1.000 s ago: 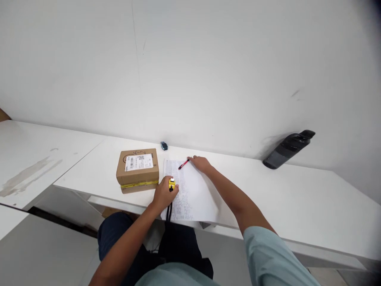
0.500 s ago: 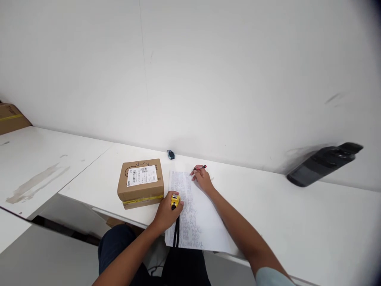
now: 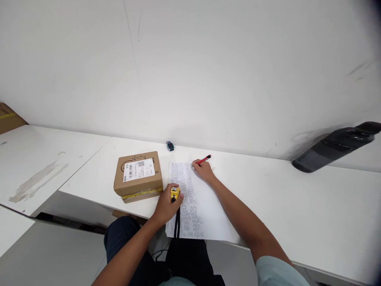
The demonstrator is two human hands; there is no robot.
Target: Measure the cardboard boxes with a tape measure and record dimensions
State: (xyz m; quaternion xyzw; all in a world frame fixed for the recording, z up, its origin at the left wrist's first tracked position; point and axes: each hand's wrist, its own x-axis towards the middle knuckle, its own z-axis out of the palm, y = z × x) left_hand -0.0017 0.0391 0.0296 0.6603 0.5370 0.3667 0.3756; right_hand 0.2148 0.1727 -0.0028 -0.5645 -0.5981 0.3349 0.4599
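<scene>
My left hand is closed around a yellow tape measure, resting on the left part of a handwritten sheet of paper. A black strap hangs below the tape measure over the sheet's lower edge. At the top of the sheet, my right hand grips a red pen, its tip hidden by the fingers or at the paper. Left of the sheet sits a taped cardboard box with a white shipping label on top, close beside my left hand.
A small dark watch-like object lies near the wall behind the sheet. A black bottle stands at the right by the wall. Another cardboard box is at the far left. The white table's front edge runs before my legs.
The red pen has swung in my right hand from nearly level to tilted, with the fingers closer together at the paper. My left hand keeps the tape measure. The view has shifted slightly.
</scene>
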